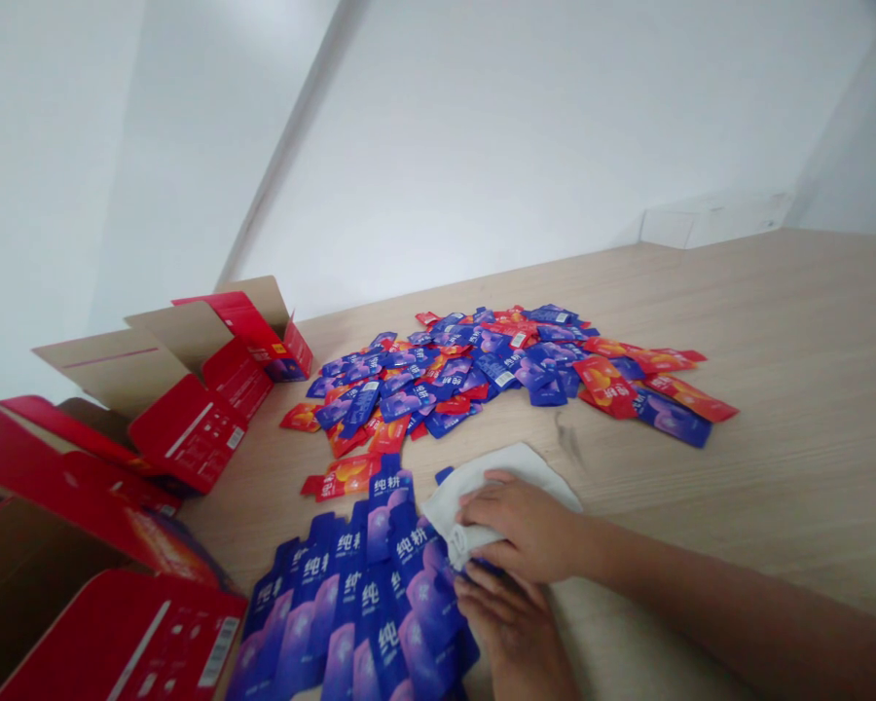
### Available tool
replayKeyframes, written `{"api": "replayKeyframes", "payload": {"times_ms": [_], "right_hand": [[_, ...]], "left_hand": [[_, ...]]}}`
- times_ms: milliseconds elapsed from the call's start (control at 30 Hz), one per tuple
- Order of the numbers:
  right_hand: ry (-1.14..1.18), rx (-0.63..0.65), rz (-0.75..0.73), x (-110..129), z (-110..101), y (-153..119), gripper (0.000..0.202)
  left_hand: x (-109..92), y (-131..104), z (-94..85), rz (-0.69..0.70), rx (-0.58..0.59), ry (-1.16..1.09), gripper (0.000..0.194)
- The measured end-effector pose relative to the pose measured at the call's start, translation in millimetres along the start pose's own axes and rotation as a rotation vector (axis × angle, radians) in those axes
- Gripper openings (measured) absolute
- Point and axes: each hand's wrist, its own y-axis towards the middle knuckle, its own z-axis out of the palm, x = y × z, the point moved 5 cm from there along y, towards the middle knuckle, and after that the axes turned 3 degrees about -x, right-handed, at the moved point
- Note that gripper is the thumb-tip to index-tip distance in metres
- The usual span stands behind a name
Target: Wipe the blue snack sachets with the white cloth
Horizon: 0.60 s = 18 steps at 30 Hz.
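White cloth (482,482) lies on the worktop (788,389), bunched at one end under the right hand (526,531), whose fingers curl down over it and pinch a fold against the surface. The left hand (515,628) sits just below the right one, palm down and fingers spread flat, its fingertips touching the edge of the blue packets (369,604).

Those packets lie fanned in one overlapping row just left of both hands; about seven or eight can be made out, though the overlap and the lower edge of the view hide the exact count. A single red packet (340,477) rests just beyond the row's far end.

Farther from the hands, straight ahead, one loose heap of packets (496,375) spreads across the worktop, blue and red mixed, far too many and too tangled to count; a few red ones trail off to its right end.

Well to the left of the hands stand red cardboard boxes (197,399) with brown insides and open flaps; at least four show, some cut off by the frame.

The worktop is pale wood grain with a dark smudge (569,440) just beyond the cloth. Behind it rise plain white walls (518,136), and a low white ledge (708,219) runs along the far right edge.
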Motion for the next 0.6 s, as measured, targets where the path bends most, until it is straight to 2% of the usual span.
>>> {"api": "replayKeyframes", "payload": {"times_ms": [133, 267, 433, 567, 600], "right_hand": [[-0.003, -0.002, 0.003, 0.0, -0.5, -0.2, 0.029], [-0.017, 0.005, 0.005, -0.7, 0.3, -0.3, 0.031], [-0.013, 0.008, -0.002, -1.1, 1.6, 0.0, 0.03], [-0.007, 0.002, -0.002, -1.2, 0.8, 0.2, 0.03], [-0.008, 0.003, -0.003, -1.0, 0.6, 0.1, 0.029]], "left_hand": [[0.8, 0.6, -4.4, 0.068, -0.045, -0.03, 0.033], [5.5, 1.3, -6.4, 0.06, -0.046, -0.055, 0.033], [-0.6, -0.1, -1.5, 0.072, -0.013, -0.054, 0.035], [-0.2, -0.3, 1.6, -0.003, 0.006, -0.059, 0.034], [-0.2, -0.1, 0.5, 0.015, -0.006, -0.058, 0.034]]}}
